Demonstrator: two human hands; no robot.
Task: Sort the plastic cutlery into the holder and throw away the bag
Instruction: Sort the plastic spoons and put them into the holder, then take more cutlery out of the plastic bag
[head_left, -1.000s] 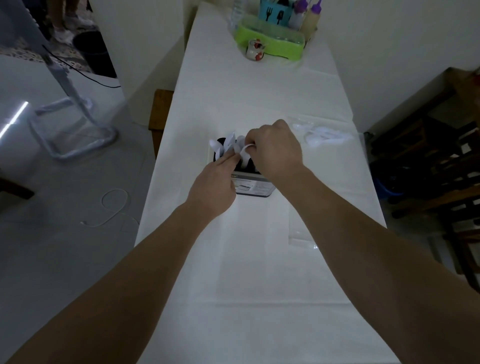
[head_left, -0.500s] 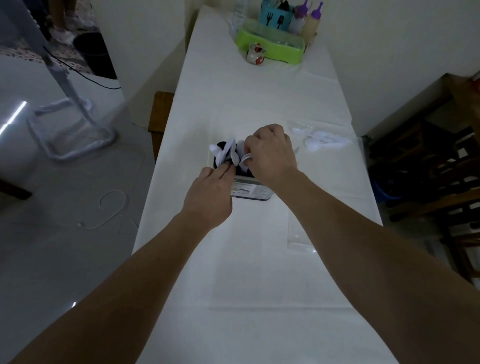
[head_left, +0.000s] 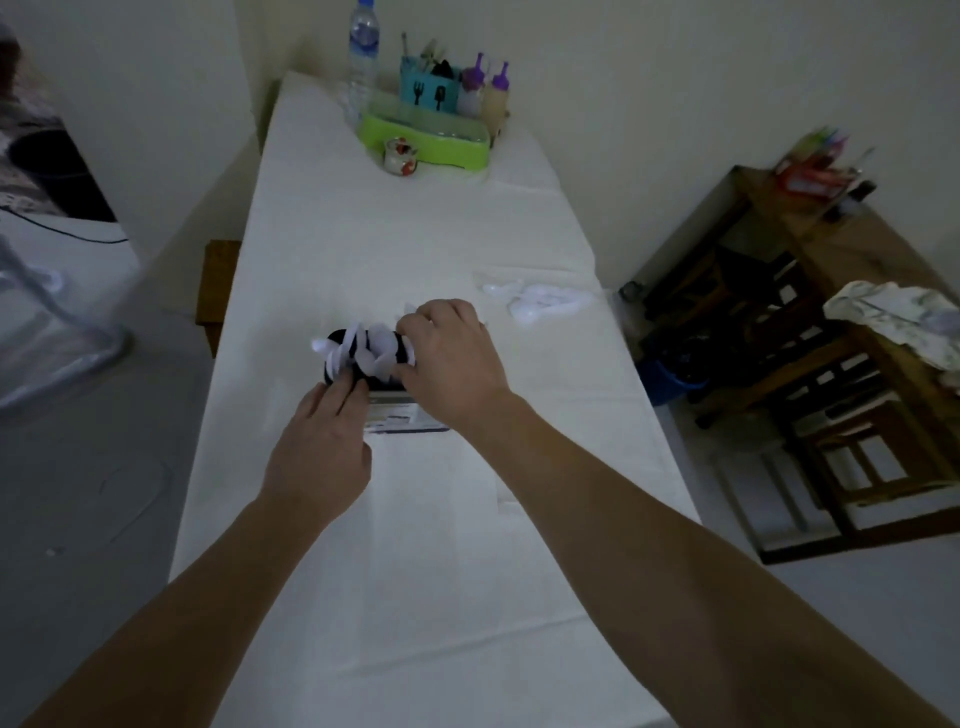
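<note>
A black cutlery holder (head_left: 395, 410) with a white label stands mid-table, and several white plastic spoons (head_left: 371, 351) stick out of its top. My right hand (head_left: 452, 358) is over the holder's right side, its curled fingers among the spoon heads. My left hand (head_left: 322, 447) rests against the holder's near left side, fingers straight and touching it. More white plastic cutlery lies in a clear bag (head_left: 540, 301) on the table to the right. A flat clear bag (head_left: 496, 499) lies near my right forearm.
The long table has a white cloth (head_left: 415, 571). At its far end stand a green tray (head_left: 426, 137), a teal utensil caddy (head_left: 428, 93), a water bottle (head_left: 363, 47), two purple-capped bottles (head_left: 488, 88) and a small jar (head_left: 400, 156). Wooden shelving (head_left: 810, 364) stands to the right.
The camera view has tilted up and shifted. My left hand slid back toward the holder's near left side, while my right hand stays on the spoons.
</note>
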